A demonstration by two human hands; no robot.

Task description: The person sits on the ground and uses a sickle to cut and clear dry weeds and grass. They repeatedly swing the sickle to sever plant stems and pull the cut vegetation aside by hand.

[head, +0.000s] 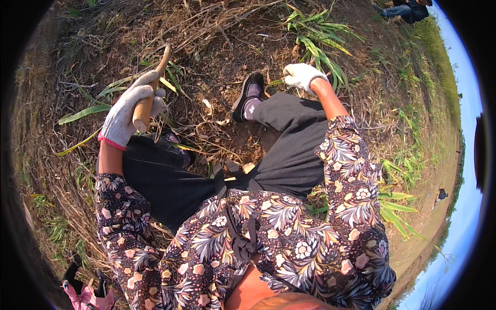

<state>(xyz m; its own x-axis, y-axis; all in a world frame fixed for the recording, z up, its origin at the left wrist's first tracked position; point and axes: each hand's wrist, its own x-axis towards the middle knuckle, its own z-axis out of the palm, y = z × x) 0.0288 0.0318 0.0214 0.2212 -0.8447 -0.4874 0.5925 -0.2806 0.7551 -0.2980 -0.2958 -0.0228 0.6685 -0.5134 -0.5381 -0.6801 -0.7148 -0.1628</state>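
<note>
My left hand (130, 102), in a white knit glove with a pink cuff edge, is closed around a curved wooden tool handle (149, 93). The handle's cut end faces me and its far part narrows away over the soil; no tool head can be made out. My right hand (302, 75), also in a white glove, has its fingers curled low beside a clump of long strap-like green leaves (319, 58). A yellowish leaf (274, 83) reaches to its fingertips; whether they grip it is hidden. Between my knees lies loose brown soil (252, 145) with dry leaves.
My dark shoe (248, 95) rests on the ground between my hands. Dry stalks (209, 15) lie across the soil ahead. Another person (410, 11) is at the upper right, and a person in pink (87, 296) at the lower left. More leafy plants (395, 209) grow at my right.
</note>
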